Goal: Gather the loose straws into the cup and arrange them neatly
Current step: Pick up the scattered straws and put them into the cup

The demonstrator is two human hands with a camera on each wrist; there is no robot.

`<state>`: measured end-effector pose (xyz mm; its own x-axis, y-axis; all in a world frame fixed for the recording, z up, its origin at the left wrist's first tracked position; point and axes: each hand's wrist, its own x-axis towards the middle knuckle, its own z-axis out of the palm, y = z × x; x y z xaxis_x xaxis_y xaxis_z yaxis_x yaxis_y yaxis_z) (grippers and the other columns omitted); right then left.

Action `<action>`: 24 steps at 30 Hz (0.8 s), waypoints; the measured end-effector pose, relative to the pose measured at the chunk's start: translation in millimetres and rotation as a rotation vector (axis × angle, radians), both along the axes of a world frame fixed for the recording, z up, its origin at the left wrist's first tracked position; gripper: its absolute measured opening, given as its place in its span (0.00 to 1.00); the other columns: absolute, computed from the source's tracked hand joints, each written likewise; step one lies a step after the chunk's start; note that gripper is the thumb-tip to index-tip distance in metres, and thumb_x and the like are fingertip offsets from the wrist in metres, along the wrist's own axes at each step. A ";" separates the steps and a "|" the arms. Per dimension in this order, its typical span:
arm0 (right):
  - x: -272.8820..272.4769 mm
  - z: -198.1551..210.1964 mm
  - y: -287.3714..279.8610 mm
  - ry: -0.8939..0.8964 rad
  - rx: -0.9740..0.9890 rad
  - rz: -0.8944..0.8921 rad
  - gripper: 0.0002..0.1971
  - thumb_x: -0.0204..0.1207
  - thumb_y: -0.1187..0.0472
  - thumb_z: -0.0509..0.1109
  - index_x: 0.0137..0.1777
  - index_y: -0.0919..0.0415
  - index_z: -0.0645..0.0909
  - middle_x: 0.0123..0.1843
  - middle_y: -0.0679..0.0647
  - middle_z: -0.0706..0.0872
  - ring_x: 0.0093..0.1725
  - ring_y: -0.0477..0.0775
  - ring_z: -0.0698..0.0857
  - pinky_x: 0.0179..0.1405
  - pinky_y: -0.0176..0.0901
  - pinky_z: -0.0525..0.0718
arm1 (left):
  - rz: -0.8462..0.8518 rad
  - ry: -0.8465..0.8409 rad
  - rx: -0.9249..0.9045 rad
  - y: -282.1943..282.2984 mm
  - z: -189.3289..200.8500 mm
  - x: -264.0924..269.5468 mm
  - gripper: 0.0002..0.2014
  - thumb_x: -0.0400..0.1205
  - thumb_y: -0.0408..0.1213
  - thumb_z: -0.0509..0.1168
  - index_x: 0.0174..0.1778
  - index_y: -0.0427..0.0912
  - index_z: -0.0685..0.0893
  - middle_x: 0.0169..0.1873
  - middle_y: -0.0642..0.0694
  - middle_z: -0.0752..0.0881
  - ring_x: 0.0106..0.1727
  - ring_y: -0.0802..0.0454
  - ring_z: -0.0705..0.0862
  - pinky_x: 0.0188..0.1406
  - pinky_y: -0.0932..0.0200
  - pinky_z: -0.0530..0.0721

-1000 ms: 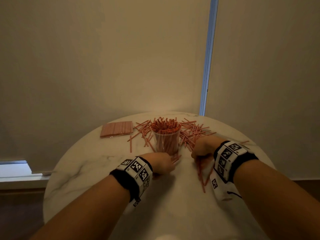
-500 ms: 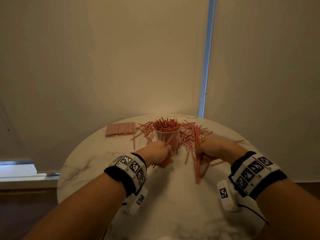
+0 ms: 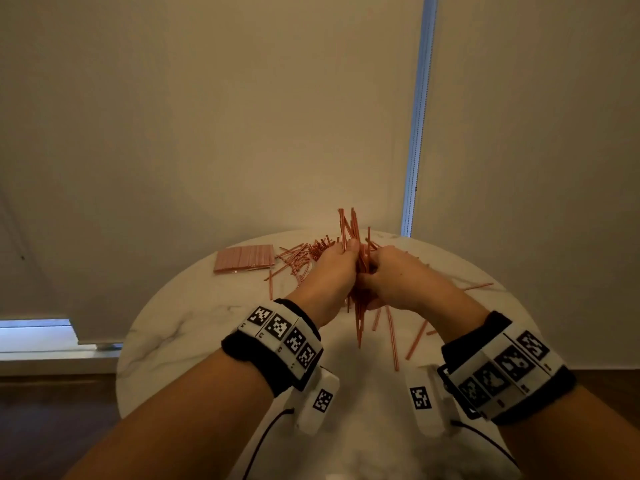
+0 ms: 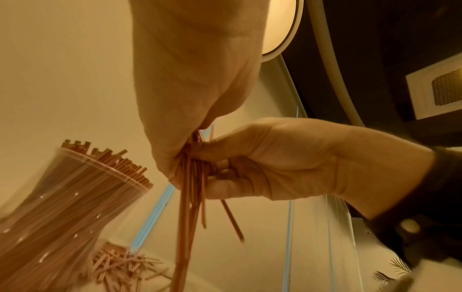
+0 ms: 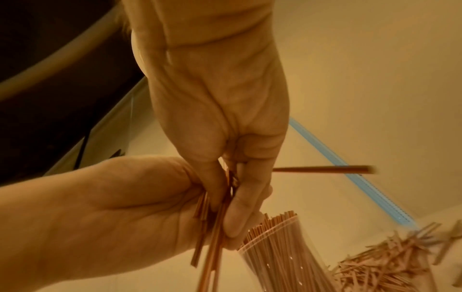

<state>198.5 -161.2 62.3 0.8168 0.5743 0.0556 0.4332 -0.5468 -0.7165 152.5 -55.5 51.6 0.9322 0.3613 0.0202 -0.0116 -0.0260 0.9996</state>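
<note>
A: Where is the bundle (image 3: pixel 353 261) now?
B: At the centre of the head view, held up off the bench (image 3: pixel 194 327) between both hands. Its long axis runs near upright, tips poking above the knuckles and tails hanging below the palms.

A: And the fingers?
B: The left hand (image 3: pixel 332 271) has its fingers curled round the bundle from the left of the frame. The right hand (image 3: pixel 388 278) pinches the same straws from the right. In the right wrist view one straw (image 5: pixel 322 169) sticks out sideways, crossways to the rest.

A: The cup (image 4: pixel 75 197)?
B: Hidden behind the hands in the head view. The left wrist view shows it at lower left, already packed with upright straws; the right wrist view puts it at lower right, just beyond the fingers. So it lies ahead of and below the bundle.

A: Which hand is nearer to it?
B: I can't tell; both sit about level. Loose straws (image 3: pixel 294 261) still lie round the cup, and a few (image 3: pixel 415 337) on the near bench.

A: Next?
B: Probably squaring the ends, then lowering the bundle tail-first.
</note>
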 end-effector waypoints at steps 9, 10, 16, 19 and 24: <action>6.8 22.5 47.6 -0.123 0.037 0.060 0.08 0.81 0.56 0.73 0.55 0.56 0.90 0.38 0.52 0.92 0.36 0.48 0.92 0.44 0.42 0.91 | 0.197 -0.154 -0.066 43.2 3.1 8.0 0.16 0.93 0.45 0.53 0.59 0.40 0.82 0.51 0.38 0.89 0.55 0.38 0.90 0.60 0.34 0.88; 5.9 24.7 48.1 -0.132 0.079 0.076 0.07 0.80 0.56 0.74 0.54 0.54 0.90 0.36 0.48 0.92 0.34 0.44 0.91 0.37 0.35 0.88 | 0.224 -0.179 -0.102 46.9 5.0 8.8 0.16 0.93 0.45 0.53 0.57 0.40 0.82 0.50 0.38 0.89 0.54 0.39 0.90 0.61 0.35 0.88; 25.4 31.0 67.3 -0.176 0.215 0.073 0.02 0.75 0.55 0.79 0.44 0.52 0.91 0.31 0.47 0.90 0.29 0.39 0.89 0.27 0.27 0.84 | 0.162 -0.315 -0.202 71.3 10.8 21.5 0.16 0.94 0.43 0.53 0.53 0.39 0.82 0.39 0.43 0.88 0.37 0.50 0.87 0.39 0.52 0.88; 43.6 36.5 72.5 -0.269 0.140 0.045 0.08 0.74 0.53 0.80 0.36 0.54 0.90 0.28 0.46 0.88 0.23 0.36 0.86 0.20 0.22 0.76 | 0.018 -0.340 -0.136 79.8 13.2 32.4 0.18 0.94 0.43 0.52 0.56 0.35 0.83 0.41 0.41 0.88 0.37 0.50 0.88 0.36 0.54 0.89; 61.9 39.1 76.5 -0.340 0.166 0.049 0.08 0.73 0.49 0.79 0.40 0.52 0.92 0.34 0.46 0.92 0.30 0.43 0.89 0.29 0.33 0.86 | 0.040 -0.390 -0.139 92.5 16.5 55.0 0.16 0.93 0.45 0.54 0.49 0.40 0.82 0.35 0.47 0.88 0.36 0.52 0.88 0.38 0.53 0.87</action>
<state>260.4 -84.7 101.5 0.7075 0.5726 0.4142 0.6840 -0.4077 -0.6049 207.4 37.0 68.1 0.8496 0.4210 0.3177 -0.3917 0.1004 0.9146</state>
